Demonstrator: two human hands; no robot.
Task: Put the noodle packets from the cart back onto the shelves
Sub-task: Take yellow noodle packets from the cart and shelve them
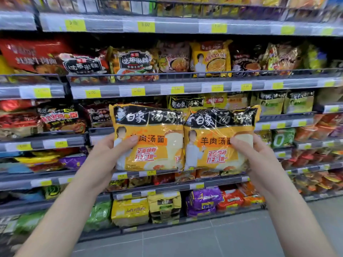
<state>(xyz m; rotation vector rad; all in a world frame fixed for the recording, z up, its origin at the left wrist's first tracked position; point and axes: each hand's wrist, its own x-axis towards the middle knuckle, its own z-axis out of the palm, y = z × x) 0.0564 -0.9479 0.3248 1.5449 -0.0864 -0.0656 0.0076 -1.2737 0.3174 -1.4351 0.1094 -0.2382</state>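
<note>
Both hands hold yellow noodle multipacks at frame centre; left hand (113,151) grips left pack (148,138); right hand (248,151) grips right pack (219,140); shelves (167,89) behind, somewhat blurred.

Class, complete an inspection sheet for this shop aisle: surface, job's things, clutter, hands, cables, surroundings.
Surface: tiered shelves, packed with noodle packs.
Job's things: left packet and right packet, yellow, upright, side by side in front of the shelves.
Clutter: nothing seen.
Hands: left hand grips left packet; right hand grips right packet; thumbs on the fronts.
Cables: nothing seen.
Surroundings: grey floor; yellow price labels along the shelf edges.
</note>
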